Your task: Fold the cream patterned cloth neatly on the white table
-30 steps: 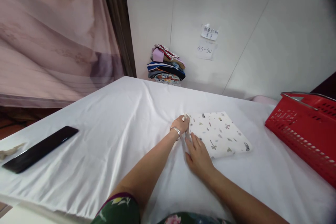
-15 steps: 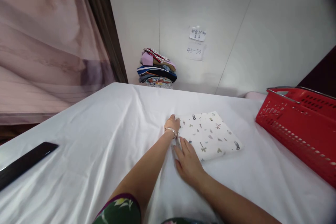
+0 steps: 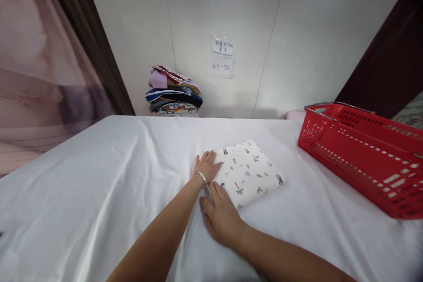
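A folded white cloth (image 3: 251,172) printed with small figures lies on the white-sheeted table (image 3: 99,185). My left hand (image 3: 206,166), a bracelet on its wrist, lies flat with fingers stretched out against the cloth's far left corner. My right hand (image 3: 220,216) rests flat on the sheet at the cloth's near left corner, fingertips touching its edge. Neither hand grips anything.
A red plastic basket (image 3: 360,158) with a metal handle stands at the right on the table. A stack of folded coloured fabrics (image 3: 173,92) sits against the wall behind the table, under two paper notes (image 3: 223,57). A pink curtain (image 3: 29,75) hangs at the left.
The view has swung right, so the dark flat object at the left has left the picture. My left hand has flattened out from a pinch on the cloth's corner. Both hands stay at the cloth's left edge.
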`<state>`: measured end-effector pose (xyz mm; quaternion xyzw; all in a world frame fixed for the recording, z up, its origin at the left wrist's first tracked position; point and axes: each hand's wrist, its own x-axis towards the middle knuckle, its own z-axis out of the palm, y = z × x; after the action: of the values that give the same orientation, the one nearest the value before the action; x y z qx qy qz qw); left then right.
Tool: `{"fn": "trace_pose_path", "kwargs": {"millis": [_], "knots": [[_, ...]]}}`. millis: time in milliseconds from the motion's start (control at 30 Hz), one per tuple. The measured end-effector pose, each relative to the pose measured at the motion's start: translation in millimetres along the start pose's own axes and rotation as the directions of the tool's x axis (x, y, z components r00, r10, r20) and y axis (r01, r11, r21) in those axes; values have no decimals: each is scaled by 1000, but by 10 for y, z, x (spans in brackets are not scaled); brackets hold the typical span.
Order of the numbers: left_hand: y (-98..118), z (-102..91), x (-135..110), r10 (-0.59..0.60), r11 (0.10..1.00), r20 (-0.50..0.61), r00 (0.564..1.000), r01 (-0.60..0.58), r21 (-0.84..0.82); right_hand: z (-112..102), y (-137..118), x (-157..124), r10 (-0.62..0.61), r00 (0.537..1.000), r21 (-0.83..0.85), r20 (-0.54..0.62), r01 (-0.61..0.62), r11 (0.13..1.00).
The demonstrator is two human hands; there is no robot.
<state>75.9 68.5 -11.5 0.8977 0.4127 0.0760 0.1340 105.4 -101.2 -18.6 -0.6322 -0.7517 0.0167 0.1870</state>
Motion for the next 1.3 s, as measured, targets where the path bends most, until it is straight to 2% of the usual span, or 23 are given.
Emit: {"fn": "trace_pose_path", "kwargs": {"millis": [100, 167, 267, 333, 433, 533, 600, 667, 767, 933, 1067, 1200, 1300], "knots": [[-40, 39, 23, 5, 1000, -9, 1000, -4, 12, -40, -38, -48, 10, 999, 35, 39, -12, 999], [-33, 36, 18, 9, 1000, -9, 1000, -8, 24, -124, -50, -102, -12, 994, 94, 111, 2, 996], [-5, 20, -1, 7, 999, -1, 1000, -7, 38, -352, 21, -159, -131, 966, 263, 222, 70, 962], [7, 15, -11, 0, 999, -2, 1000, 0, 38, -531, 173, -133, -140, 972, 335, 191, 69, 940], [7, 23, -13, -1, 999, -9, 1000, 2, 34, -736, 587, 48, 22, 998, 238, 53, -34, 971], [-1, 38, -9, 0, 999, -14, 1000, 0, 35, -804, 1156, 342, 190, 982, 61, -18, -188, 980], [-2, 45, -7, -4, 999, -19, 1000, 5, 41, -778, 1533, 519, 285, 959, -39, -1, -284, 958], [3, 48, -7, -9, 999, -24, 1000, 10, 46, -712, 1843, 629, 400, 915, -88, 58, -395, 915], [14, 47, -6, -16, 999, -27, 1000, 17, 46, -580, 2124, 672, 457, 884, -80, 103, -450, 889], [19, 42, -9, -12, 999, -32, 999, 14, 43, -469, 2276, 665, 457, 882, -8, 118, -459, 888], [11, 44, -7, -15, 999, -33, 999, 16, 42, -570, 2379, 632, 456, 878, 102, 148, -472, 876], [15, 40, -4, -14, 999, -28, 999, 15, 39, -735, 2444, 399, 481, 862, 209, 161, -506, 837], [23, 28, -14, -16, 999, -22, 1000, 16, 28, -808, 2390, 125, 524, 842, 247, 131, -539, 805]]}}
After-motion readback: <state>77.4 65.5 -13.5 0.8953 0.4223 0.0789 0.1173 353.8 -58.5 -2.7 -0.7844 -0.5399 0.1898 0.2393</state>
